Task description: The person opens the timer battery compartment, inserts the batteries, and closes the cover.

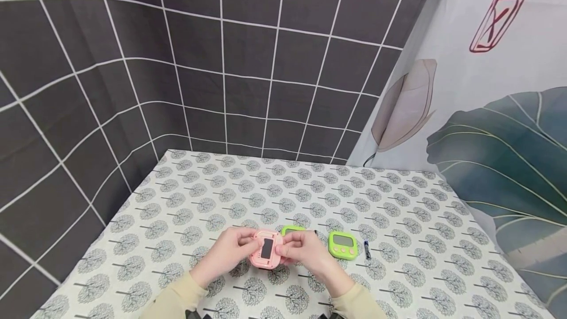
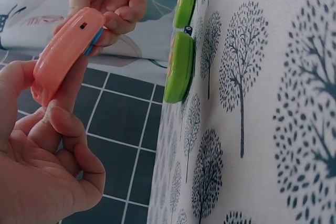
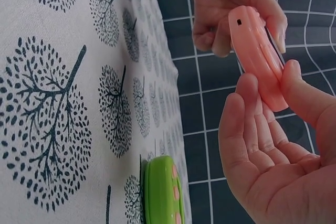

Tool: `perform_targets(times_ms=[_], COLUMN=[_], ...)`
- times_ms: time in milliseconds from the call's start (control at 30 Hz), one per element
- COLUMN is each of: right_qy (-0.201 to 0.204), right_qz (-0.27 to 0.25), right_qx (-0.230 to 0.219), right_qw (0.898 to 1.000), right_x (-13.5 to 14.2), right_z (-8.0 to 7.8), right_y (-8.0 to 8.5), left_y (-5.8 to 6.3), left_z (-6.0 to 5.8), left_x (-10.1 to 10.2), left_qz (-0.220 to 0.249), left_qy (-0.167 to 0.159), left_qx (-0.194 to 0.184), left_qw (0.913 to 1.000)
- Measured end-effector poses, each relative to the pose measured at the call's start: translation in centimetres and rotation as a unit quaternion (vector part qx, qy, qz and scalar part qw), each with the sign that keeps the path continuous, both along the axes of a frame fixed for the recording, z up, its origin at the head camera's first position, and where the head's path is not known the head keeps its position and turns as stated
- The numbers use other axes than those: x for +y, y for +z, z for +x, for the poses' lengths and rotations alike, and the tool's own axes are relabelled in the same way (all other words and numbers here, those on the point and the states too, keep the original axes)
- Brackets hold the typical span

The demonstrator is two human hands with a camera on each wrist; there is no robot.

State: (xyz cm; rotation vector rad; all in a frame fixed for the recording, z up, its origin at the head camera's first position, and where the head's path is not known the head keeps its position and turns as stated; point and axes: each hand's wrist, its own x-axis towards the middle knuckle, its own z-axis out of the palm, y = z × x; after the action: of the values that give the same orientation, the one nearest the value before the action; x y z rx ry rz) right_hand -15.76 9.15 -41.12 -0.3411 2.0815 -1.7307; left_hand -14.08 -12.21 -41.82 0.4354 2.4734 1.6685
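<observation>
Both hands hold a pink digital timer (image 1: pixel 266 250) up above the table, its back with a dark rectangular patch turned toward me. My left hand (image 1: pixel 231 252) pinches its left edge between thumb and fingers. On the opposite edge, my right hand (image 1: pixel 305 251) grips it with the thumb on the back and fingers behind. Seen edge-on in the left wrist view, the pink timer (image 2: pixel 67 56) shows a small dark slot and a bit of blue on its far face. The right wrist view shows the same pink casing (image 3: pixel 256 59) between both hands.
A green timer (image 1: pixel 342 245) lies face up right of my right hand, with a small dark battery (image 1: pixel 367 250) beside it. Another green timer (image 1: pixel 290 229) is partly hidden behind the right hand. Tree-patterned cloth (image 1: pixel 274 191) covers the table; a dark grid curtain (image 1: pixel 248 48) hangs behind.
</observation>
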Motion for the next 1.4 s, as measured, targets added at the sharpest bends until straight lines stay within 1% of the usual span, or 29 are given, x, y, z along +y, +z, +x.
perform_targets(times_ms=[333,533,667,767,900,1133,1233,1400], right_qy=[-0.016,-0.026,-0.031,-0.035,-0.039,-0.049,-0.053,-0.07], right_qz=[0.009,0.011,0.011,0.007,0.001,0.004,0.014,0.043], right_qx=[0.008,0.014,0.013,0.011,0.017,0.054,0.071,0.108], right_qw=[1.0,0.999,0.999,0.999,0.999,0.997,0.996,0.991], right_x=[-0.02,0.04,0.02,0.01,0.07,0.06,-0.01,-0.16], right_z=[-0.05,-0.07,-0.03,0.02,0.13,0.21,0.28,0.42], right_y=[0.07,-0.1,-0.09,-0.05,0.09,0.13,0.13,0.2], left_y=[0.01,0.07,0.13,0.11,0.05,0.2,0.15,0.14], left_z=[-0.17,-0.16,-0.1,-0.08,-0.14,-0.22,-0.22,-0.12], left_x=[0.09,0.2,0.3,0.37,0.35,0.3,0.35,0.4], left_qz=[0.001,0.022,0.037,0.038,0.021,0.0,-0.014,-0.06], left_qy=[-0.006,-0.016,-0.016,-0.014,-0.014,-0.014,0.0,0.05], left_qx=[0.0,-0.017,-0.028,-0.03,-0.022,0.01,0.027,0.05], left_qw=[1.0,0.9995,0.9988,0.9987,0.9994,0.9999,0.9995,0.9957])
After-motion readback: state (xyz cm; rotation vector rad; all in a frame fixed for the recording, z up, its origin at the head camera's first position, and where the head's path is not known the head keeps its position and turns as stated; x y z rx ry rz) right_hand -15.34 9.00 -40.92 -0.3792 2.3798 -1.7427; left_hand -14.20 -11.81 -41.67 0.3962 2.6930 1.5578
